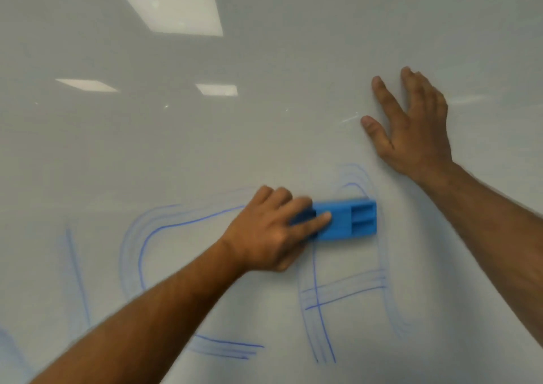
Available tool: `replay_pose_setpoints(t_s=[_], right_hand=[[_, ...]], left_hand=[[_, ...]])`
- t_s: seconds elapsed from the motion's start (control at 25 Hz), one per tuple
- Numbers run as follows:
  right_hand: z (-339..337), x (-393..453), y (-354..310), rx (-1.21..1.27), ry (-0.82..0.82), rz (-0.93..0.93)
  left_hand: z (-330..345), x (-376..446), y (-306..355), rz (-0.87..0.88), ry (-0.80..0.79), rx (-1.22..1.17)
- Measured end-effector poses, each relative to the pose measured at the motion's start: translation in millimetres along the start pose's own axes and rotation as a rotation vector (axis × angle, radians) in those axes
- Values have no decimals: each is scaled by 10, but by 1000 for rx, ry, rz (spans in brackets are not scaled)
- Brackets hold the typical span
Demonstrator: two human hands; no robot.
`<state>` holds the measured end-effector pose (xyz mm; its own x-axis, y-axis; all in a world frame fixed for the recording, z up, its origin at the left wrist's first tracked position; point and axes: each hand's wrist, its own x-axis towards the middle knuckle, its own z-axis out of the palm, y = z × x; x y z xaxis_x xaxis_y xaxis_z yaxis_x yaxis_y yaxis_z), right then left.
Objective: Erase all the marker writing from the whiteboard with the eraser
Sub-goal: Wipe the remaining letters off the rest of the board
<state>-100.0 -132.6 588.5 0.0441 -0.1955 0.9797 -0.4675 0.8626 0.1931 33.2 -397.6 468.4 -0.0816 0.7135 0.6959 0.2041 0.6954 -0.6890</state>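
The whiteboard [264, 137] is filling the whole view, so none of its edges are showing, and its upper half is lying bare and glossy, mirroring pale ceiling light panels [167, 5]. Blue marker writing [152, 234] is running across the lower half: at the far left a long slanted stroke, next a large rounded loop with fainter ghost lines beside it, and a few short strokes beneath the forearm. The left hand [270, 231] is gripping the blue eraser [343, 219] by its left end, fingers curled over the top and one finger lying along its face, pressing it flat to the board. The eraser is a bright blue block with two recessed slots at its right end, sitting over the top of a tall crossed figure of blurred blue lines. Farther right and higher, well apart from the eraser, the right hand [411, 131] is resting open, fingers spread against unmarked board.
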Motion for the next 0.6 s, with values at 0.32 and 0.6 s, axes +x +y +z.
replay_pose_setpoints(t_s=[0.32,0.6], right_hand=[[44,-34,61,-20,54,-41],[67,-47,95,-44,50,-59]], left_hand=[[-58,236,-365,-73,98,46],[77,451,-340,-147,188,54]])
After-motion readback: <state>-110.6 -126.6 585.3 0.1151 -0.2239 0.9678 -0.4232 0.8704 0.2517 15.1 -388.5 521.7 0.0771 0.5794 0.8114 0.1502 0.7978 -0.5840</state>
